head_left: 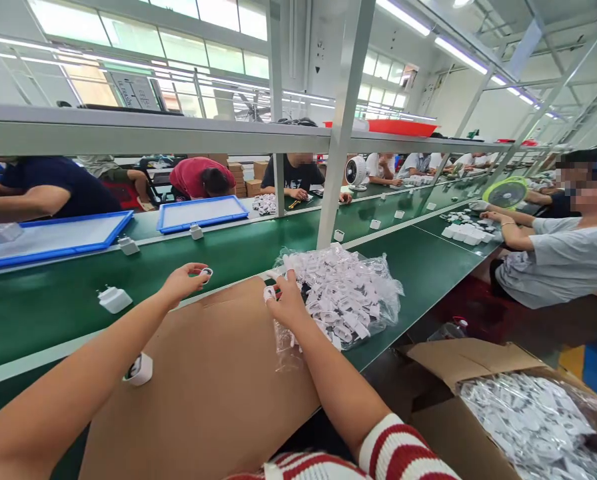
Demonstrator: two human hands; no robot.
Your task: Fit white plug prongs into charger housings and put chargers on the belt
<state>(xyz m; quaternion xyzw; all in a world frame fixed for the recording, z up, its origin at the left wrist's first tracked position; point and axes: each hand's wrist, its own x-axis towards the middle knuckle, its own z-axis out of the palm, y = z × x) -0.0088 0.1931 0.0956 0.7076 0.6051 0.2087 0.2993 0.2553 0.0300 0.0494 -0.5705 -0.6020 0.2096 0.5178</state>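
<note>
Across the workshop, beneath a long pale shelf (pixel 153 138), runs a green belt (pixel 58 303), with white plug housings spaced along it. At the right, a person in a grey shirt (pixel 578 257) sits at the green bench (pixel 428 257) by more white parts. A brown cardboard sheet (pixel 213 393) covers the near work surface, and an open carton (pixel 453 427) of bagged white parts stands lower right. On the bench, beside the sheet's right edge, lies a clear plastic bag (pixel 391 290) heaped with small white pieces (pixel 341 293). Beyond the belt are blue-rimmed trays (pixel 203 212).

The right hand (pixel 287 301) reaches to the heap's left side, its thumb and fingers nearly closed around a small white part (pixel 269 293). The left hand (pixel 186 281), over the belt's near edge, pinches a white ring-shaped piece (pixel 206 274) between thumb and fingers; the two hands are apart. A pronged white housing (pixel 114 300) rests on the belt to the left, and an open white cup-like housing (pixel 141 371) sits near the left forearm.
</note>
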